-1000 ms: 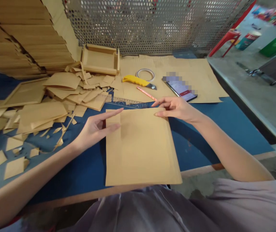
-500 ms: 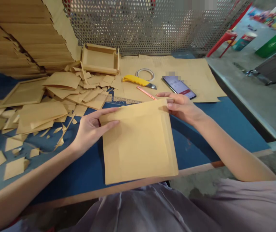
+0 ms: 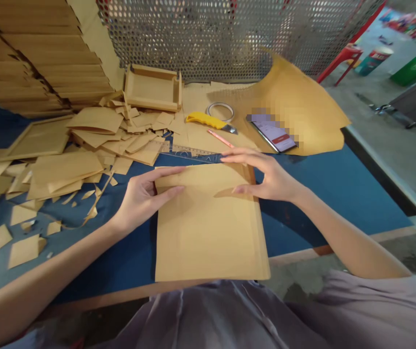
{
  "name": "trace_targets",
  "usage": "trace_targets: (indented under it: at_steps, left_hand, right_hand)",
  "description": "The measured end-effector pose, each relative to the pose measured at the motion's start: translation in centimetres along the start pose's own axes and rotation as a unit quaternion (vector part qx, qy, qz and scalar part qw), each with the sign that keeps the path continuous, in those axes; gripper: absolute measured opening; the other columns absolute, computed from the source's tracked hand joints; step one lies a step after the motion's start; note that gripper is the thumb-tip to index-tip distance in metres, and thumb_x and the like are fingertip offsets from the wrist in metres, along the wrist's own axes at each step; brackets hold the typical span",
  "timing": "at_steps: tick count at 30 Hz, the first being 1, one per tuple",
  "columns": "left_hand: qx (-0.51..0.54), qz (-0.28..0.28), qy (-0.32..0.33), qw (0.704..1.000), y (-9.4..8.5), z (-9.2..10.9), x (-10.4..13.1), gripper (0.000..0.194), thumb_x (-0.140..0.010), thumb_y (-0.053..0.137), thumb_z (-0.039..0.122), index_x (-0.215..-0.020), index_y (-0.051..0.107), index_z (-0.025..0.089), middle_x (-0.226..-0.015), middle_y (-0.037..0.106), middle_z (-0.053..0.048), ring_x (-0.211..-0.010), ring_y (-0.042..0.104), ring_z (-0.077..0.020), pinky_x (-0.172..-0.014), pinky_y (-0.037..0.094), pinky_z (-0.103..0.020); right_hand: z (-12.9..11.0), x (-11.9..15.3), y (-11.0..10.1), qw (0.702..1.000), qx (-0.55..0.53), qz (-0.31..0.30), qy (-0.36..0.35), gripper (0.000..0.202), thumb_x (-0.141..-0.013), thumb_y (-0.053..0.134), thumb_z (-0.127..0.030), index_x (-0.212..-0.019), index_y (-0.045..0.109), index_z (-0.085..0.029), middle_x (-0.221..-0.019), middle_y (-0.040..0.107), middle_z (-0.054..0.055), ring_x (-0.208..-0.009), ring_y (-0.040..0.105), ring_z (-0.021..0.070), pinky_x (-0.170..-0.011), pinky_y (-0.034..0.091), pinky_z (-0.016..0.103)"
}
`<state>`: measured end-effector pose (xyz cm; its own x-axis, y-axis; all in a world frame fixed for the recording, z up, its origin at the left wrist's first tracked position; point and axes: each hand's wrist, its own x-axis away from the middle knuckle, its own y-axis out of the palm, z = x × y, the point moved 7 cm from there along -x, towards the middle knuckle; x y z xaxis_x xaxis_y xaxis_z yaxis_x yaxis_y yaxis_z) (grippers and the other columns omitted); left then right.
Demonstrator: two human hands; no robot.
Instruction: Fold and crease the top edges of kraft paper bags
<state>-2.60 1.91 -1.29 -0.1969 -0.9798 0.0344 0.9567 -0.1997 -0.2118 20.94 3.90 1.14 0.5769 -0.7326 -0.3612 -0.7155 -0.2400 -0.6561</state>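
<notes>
A stack of flat tan cardboard (image 3: 208, 232), with layered edges showing on its right side, lies in front of me at the table's front edge. My left hand (image 3: 142, 198) grips its upper left corner, thumb on top and forefinger along the far edge. Over the upper right corner is my right hand (image 3: 262, 174), fingers stretched apart past the far edge and thumb low over the top face. Whether that thumb touches the cardboard I cannot tell. Just beyond the stack lie a clear ruler (image 3: 193, 154) and a pink pencil (image 3: 220, 138).
Cardboard scraps (image 3: 66, 169) cover the left of the blue table (image 3: 324, 194). A yellow utility knife (image 3: 208, 120), a tape roll (image 3: 226, 106) and a phone (image 3: 273, 133) lie farther back. Beside the phone, a large brown sheet (image 3: 310, 106) curls upward. A cardboard tray (image 3: 153, 87) stands near the perforated screen (image 3: 193, 39).
My right hand has moved left and its fingers have spread over the cardboard. The stack has straightened slightly. The brown sheet at the back right, flat before, now curls up.
</notes>
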Motion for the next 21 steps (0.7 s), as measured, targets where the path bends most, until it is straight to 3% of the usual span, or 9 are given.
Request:
trace_targets:
  at_steps: [5, 10, 13, 15, 17, 21]
  left_hand:
    - [0.005, -0.004, -0.001, 1.0, 0.3, 0.0, 0.0, 0.041, -0.075, 0.079, 0.035, -0.112, 0.07, 0.021, -0.122, 0.069, -0.007, -0.105, 0.068, -0.0266, -0.091, 0.059, -0.039]
    - [0.0, -0.005, 0.004, 1.0, 0.5, 0.0, 0.0, 0.041, -0.075, 0.078, 0.036, -0.112, 0.07, 0.019, -0.121, 0.069, -0.009, -0.103, 0.068, -0.0261, -0.089, 0.059, -0.037]
    - [-0.026, -0.018, 0.018, 0.999, 0.5, -0.2, -0.2, 0.052, -0.079, 0.075, 0.041, -0.125, 0.063, 0.02, -0.121, 0.068, -0.01, -0.102, 0.068, -0.026, -0.088, 0.059, -0.039]
    - [-0.079, -0.011, 0.067, 0.995, 0.2, 0.4, -0.4, 0.063, -0.079, 0.074, 0.045, -0.134, 0.056, 0.021, -0.124, 0.065, -0.011, -0.107, 0.066, -0.0274, -0.092, 0.056, -0.042]
    - [-0.172, 0.007, 0.146, 0.974, -0.2, 1.6, -0.6, 0.07, -0.076, 0.076, 0.048, -0.137, 0.052, 0.023, -0.133, 0.059, -0.012, -0.12, 0.058, -0.0304, -0.102, 0.049, -0.048]
    - [-0.351, -0.006, 0.28, 0.894, 0.4, 4.2, -0.4, 0.062, -0.079, 0.075, 0.048, -0.134, 0.054, 0.028, -0.144, 0.048, -0.012, -0.136, 0.042, -0.0322, -0.114, 0.034, -0.051]
  right_hand:
    - [-0.3, 0.1, 0.9, 1.0, 0.016, -0.025, 0.006, 0.056, -0.075, 0.077, -0.045, -0.124, 0.064, -0.021, -0.12, 0.067, 0.012, -0.111, 0.064, 0.0264, -0.099, 0.049, 0.042]
    - [0.2, 0.2, 1.1, 0.999, 0.001, -0.04, 0.029, 0.047, -0.078, 0.075, -0.046, -0.117, 0.069, -0.022, -0.109, 0.071, 0.01, -0.097, 0.067, 0.0243, -0.087, 0.053, 0.038]
    - [-0.1, 0.2, 1.2, 0.999, -0.014, -0.045, 0.022, 0.042, -0.079, 0.074, -0.044, -0.114, 0.07, -0.021, -0.105, 0.072, 0.009, -0.092, 0.068, 0.0218, -0.083, 0.052, 0.035]
    - [-0.1, 0.2, 1.1, 0.999, -0.017, -0.044, 0.024, 0.041, -0.079, 0.074, -0.043, -0.113, 0.071, -0.021, -0.103, 0.073, 0.008, -0.09, 0.068, 0.0211, -0.082, 0.052, 0.034]
    - [-0.1, 0.1, 1.1, 0.998, -0.011, -0.044, 0.033, 0.041, -0.079, 0.074, -0.043, -0.113, 0.071, -0.021, -0.103, 0.073, 0.008, -0.09, 0.068, 0.0213, -0.082, 0.051, 0.034]
    - [0.0, 0.0, 1.3, 0.998, -0.006, -0.05, 0.041, 0.04, -0.079, 0.075, -0.043, -0.113, 0.071, -0.021, -0.106, 0.073, 0.008, -0.094, 0.068, 0.022, -0.083, 0.051, 0.034]
